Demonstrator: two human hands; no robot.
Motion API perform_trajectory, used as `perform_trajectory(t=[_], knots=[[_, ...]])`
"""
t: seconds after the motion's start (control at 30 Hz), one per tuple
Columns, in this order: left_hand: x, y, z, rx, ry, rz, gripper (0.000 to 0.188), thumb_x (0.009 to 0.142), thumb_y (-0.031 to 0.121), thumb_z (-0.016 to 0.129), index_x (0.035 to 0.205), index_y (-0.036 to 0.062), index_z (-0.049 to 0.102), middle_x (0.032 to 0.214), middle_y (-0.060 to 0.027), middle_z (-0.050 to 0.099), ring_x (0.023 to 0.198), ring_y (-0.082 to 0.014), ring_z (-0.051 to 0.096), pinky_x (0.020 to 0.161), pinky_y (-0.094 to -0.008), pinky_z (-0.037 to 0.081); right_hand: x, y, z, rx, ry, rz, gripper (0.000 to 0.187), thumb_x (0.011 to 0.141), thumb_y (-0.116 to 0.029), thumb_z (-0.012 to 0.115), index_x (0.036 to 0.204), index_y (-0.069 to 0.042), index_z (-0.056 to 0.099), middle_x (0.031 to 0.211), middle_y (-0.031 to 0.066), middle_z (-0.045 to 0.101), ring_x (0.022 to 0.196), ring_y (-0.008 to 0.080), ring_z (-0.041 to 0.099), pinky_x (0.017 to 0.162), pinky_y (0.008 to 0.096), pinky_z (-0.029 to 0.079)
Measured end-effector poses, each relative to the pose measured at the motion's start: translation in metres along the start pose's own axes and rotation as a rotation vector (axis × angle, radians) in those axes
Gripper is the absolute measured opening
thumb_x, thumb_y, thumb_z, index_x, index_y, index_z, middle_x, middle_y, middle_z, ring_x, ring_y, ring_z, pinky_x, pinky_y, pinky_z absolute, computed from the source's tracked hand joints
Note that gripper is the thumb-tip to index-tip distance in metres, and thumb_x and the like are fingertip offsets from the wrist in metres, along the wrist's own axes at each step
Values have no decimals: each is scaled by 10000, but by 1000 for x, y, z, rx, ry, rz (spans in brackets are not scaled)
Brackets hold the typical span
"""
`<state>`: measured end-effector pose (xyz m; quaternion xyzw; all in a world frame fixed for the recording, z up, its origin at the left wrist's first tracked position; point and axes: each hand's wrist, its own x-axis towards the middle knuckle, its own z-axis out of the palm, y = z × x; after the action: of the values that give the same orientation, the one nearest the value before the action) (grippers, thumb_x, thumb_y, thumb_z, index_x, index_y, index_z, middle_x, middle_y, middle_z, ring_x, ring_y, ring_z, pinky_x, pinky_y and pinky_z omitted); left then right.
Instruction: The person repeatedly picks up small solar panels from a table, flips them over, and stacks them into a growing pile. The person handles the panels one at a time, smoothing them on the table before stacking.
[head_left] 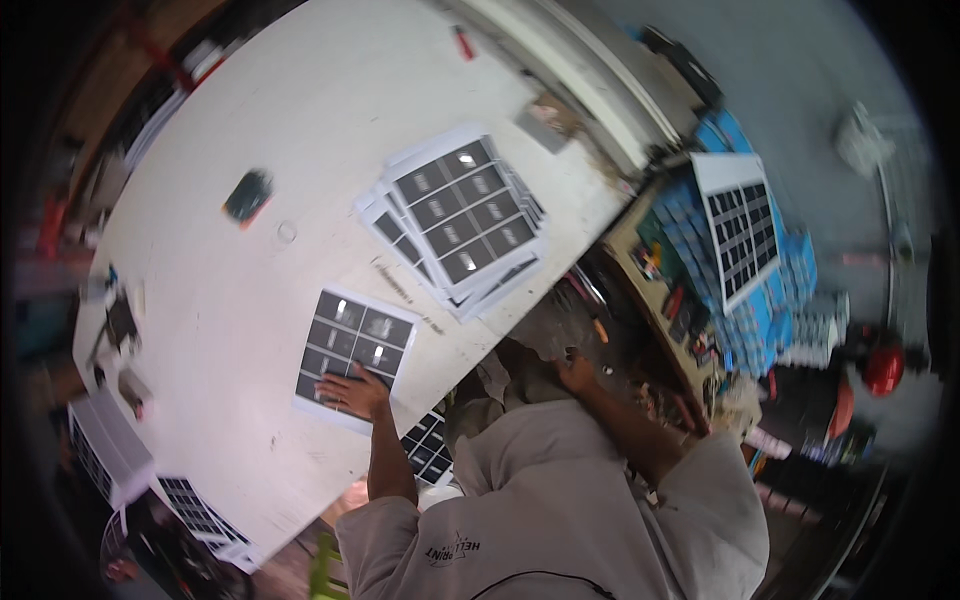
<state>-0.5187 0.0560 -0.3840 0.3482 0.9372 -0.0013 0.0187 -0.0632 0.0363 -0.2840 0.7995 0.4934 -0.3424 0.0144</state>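
Observation:
My left hand point(355, 391) lies flat, fingers spread, on a white sheet printed with dark rectangles point(345, 325). This sheet rests on the white table near its front edge. Farther off, to its right, is an uneven stack of similar printed sheets point(462, 212). My right hand point(576, 373) is off the table, above my lap, its fingers curled. A small dark spot shows at its fingertips, too blurred to make out. Below the table edge, beside my left forearm, part of another printed sheet point(428, 448) shows.
A dark green object point(248, 195) and a clear ring point(287, 232) lie on the white table point(210, 360). A red tool point(464, 43) lies at the far edge. To the right, a cluttered wooden shelf point(650, 300) stands beside blue-wrapped packs point(745, 335) topped by a printed sheet point(742, 235).

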Motion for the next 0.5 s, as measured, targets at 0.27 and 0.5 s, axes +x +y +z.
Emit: perform_trajectory(t=[0.27,0.5], knots=[[-4,-4,-25,6,-131,-26,828,1010,507,336,1518,-114,134,1601,-316,77,1514,-402,28,1215,-522,23,-18,-278,128,237,-369,-1218,636,929,-262,639,1430,46,398,1470,275,417,1394,428,373,1146,498,303],[2,-16,-6,169,-68,23,797,1025,465,341,1521,-110,101,1605,-307,70,1511,-412,47,1217,-516,57,-3,-372,249,-20,-559,-1589,786,944,-551,480,1527,-52,311,1605,176,255,1495,347,212,1198,564,131]])
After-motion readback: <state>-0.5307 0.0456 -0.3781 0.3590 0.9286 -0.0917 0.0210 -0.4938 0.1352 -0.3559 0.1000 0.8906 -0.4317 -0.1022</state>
